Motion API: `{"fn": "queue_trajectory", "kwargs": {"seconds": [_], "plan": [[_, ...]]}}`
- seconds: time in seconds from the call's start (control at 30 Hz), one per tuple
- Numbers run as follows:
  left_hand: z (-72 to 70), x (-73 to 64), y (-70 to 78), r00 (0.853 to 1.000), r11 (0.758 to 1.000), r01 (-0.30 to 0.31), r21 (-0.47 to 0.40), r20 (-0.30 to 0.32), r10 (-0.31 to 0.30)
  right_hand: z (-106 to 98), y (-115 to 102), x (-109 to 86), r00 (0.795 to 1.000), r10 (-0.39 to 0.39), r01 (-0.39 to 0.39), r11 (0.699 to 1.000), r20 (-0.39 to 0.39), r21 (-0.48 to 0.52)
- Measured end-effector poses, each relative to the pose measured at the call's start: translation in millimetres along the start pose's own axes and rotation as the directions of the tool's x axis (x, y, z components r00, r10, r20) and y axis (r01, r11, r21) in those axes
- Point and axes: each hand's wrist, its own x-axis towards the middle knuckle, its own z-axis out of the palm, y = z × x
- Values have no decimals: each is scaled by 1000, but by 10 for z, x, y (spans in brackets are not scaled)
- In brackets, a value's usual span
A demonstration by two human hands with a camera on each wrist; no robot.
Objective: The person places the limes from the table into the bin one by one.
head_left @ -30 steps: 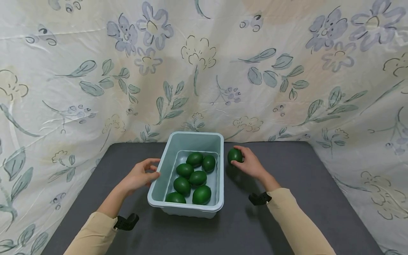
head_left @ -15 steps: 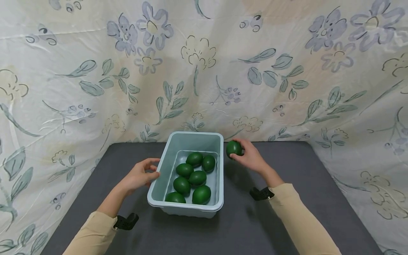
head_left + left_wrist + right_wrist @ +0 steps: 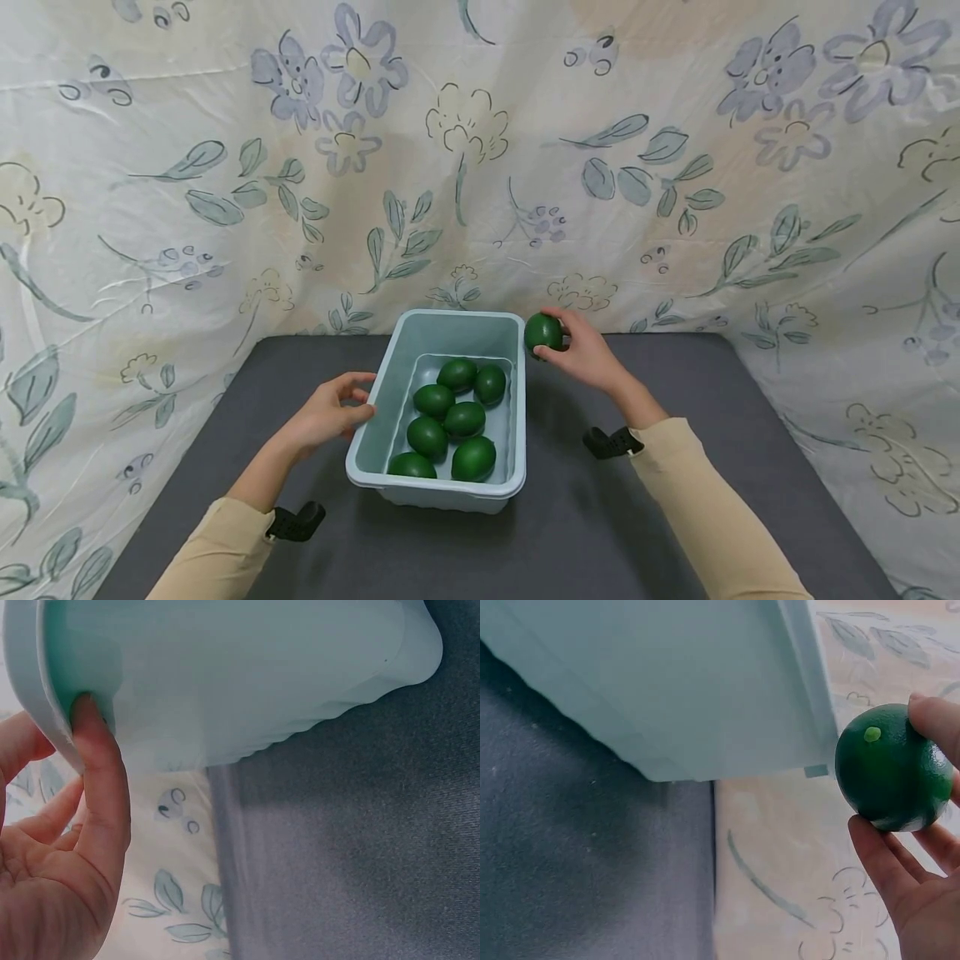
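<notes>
A pale blue-green plastic bin [image 3: 521,392] holds several glossy dark green avocados [image 3: 465,419], lying loose on its floor. At its left side my left hand [image 3: 326,417] grips the rim; in the left wrist view a fingertip [image 3: 88,709] presses the wall just under the lip. My right hand [image 3: 588,354] holds one more avocado [image 3: 543,333] between thumb and fingers, raised beside the bin's far right corner. The right wrist view shows this avocado [image 3: 885,769] with a small pale stem spot, level with the bin's rim [image 3: 814,682].
The bin stands on a dark grey table [image 3: 637,517]. A floral cloth [image 3: 480,167] hangs close behind the table's back edge and along both sides. Black wrist cameras [image 3: 296,522] sit on both forearms.
My right hand has lifted the avocado, moving away from me and slightly left, up to the bin's far right corner. My left hand and the bin have stayed put.
</notes>
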Motion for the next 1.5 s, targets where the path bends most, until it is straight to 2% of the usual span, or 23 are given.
{"fn": "queue_trajectory", "kwargs": {"seconds": [0.4,0.9,1.3,1.5], "plan": [[-8,-5,-9,1000,1000,-2,-7,11,2,15,-152,128,998,-42,39,997,40,62],[-10,-2,-18,1000,1000,-7,-4,14,7,167,-372,265,995,-54,50,998,87,47],[-1,15,0,1000,1000,7,4,3,-7,279,-460,370,981,-147,144,989,129,33],[3,17,2,1000,1000,2,11,-2,-2,344,-500,404,978,-136,134,991,158,28]]}}
